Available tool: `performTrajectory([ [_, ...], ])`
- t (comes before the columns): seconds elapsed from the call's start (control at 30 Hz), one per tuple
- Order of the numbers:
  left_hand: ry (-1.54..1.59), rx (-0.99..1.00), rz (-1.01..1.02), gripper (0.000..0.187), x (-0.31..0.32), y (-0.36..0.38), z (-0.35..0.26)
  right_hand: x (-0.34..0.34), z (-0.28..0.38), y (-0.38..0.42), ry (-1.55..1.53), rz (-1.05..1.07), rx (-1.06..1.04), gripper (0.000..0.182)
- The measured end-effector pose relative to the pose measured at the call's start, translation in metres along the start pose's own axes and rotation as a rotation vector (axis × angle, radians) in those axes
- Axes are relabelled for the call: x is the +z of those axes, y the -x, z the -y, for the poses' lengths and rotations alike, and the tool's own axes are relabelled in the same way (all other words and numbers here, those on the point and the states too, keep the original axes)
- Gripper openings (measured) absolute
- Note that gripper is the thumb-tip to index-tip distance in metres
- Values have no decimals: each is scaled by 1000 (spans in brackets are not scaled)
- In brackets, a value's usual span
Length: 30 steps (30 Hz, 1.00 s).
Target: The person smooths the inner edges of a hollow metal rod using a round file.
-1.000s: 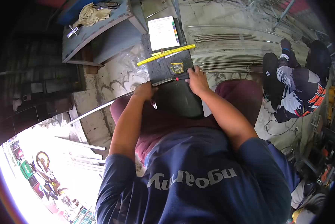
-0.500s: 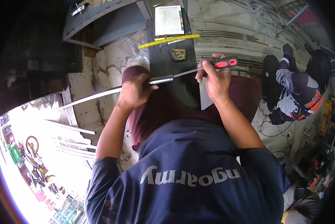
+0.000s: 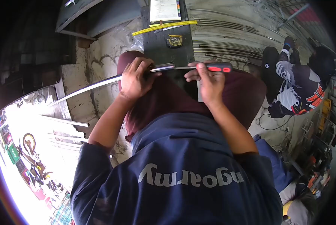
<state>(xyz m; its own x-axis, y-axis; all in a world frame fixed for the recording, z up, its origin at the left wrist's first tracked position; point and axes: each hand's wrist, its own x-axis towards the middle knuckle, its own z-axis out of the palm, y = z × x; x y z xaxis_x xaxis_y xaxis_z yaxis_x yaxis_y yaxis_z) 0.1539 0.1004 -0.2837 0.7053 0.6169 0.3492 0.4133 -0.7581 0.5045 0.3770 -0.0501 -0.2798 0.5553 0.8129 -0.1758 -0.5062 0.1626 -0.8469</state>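
Observation:
My left hand [image 3: 137, 78] is closed around a long, shiny metal tube [image 3: 96, 83] near its right end, above my thigh. The rest of the tube runs off down to the left. In my right hand [image 3: 212, 84] is a thin-shafted hand tool [image 3: 219, 68] with a black-and-red handle. Thumb and fingers pinch it where the handle meets the grey shaft. The shaft lies nearly in line with the tube and meets its end; the tip is hidden, and whether it is a file or a screwdriver cannot be told.
Beyond my knees, a dark bench [image 3: 164, 54] carries a tape measure [image 3: 174, 41], a yellow folding rule [image 3: 164, 27] and an open notebook [image 3: 165, 10]. Long metal rods [image 3: 228, 33] lie on the floor. At right, another person [image 3: 297, 84] crouches. More tubes [image 3: 68, 122] lie at left.
The hand tool has swung level with the tube, and less of its shaft shows. My right hand has shifted left, its fingers more spread. The whole view has also shifted a little.

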Motion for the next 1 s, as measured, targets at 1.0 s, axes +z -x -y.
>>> performTrajectory([
  [1.0, -56, 75, -64, 35, 13, -2, 23, -30, -6, -33, 22, -22, 22, 18],
])
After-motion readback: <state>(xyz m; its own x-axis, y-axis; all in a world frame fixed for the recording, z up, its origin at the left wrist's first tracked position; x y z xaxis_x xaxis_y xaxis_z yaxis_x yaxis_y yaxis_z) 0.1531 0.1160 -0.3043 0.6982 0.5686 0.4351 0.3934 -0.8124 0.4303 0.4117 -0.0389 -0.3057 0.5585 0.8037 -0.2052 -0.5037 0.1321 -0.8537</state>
